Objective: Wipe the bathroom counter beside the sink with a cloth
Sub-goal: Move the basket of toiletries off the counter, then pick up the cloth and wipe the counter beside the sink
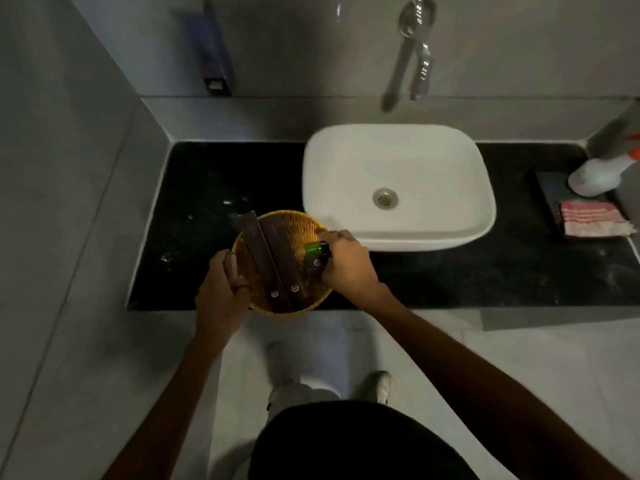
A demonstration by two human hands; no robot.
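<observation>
A round yellow woven basket (304, 225) sits at the front of the black counter (194, 188), left of the white sink (398, 157). It holds two long dark brown packets (273, 258) and a small green-topped bottle (313, 249). My left hand (223, 292) grips the basket's left rim. My right hand (346, 263) grips its right rim, next to the bottle. A folded pink-and-white striped cloth (588, 223) lies on a dark tray (550, 192) at the far right of the counter, away from both hands.
A white spray bottle (599, 174) with an orange trigger stands on the tray behind the cloth. A chrome tap (420, 60) comes out of the wall above the sink. White specks dot the counter left of the basket. A grey wall closes the left side.
</observation>
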